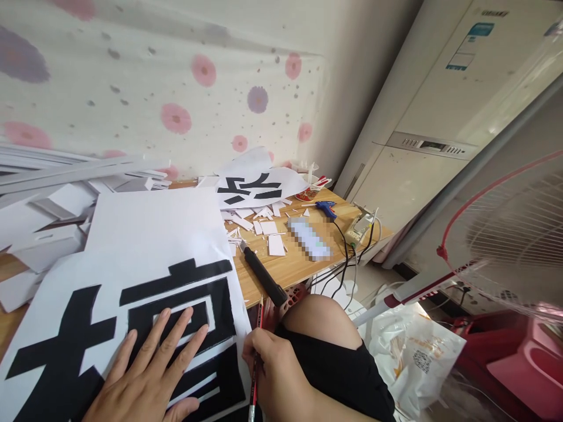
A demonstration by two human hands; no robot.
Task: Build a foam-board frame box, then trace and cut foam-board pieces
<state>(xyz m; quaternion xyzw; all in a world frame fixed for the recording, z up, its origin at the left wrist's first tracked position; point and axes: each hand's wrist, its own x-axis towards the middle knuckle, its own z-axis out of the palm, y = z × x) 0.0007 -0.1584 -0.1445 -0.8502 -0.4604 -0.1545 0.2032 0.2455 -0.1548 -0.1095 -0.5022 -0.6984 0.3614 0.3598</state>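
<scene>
Plain black clothing (341,378) with a curved edge leaves a rounded knee (325,319) bare; the slender-fingered left hand (149,363), right hand (279,369) and right forearm (334,408) also show bare.

Shows at eight o'clock a flat white sheet (109,299) printed with bold black strokes; near six, a slim red-and-black pencil (253,387), held with its tip towards twelve.

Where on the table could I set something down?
Bare wood shows at the near edge between cutter and blurred object, and between glue gun and power strip. Crowded: scraps by far sheet, boards at left, near sheet under left hand.
</scene>
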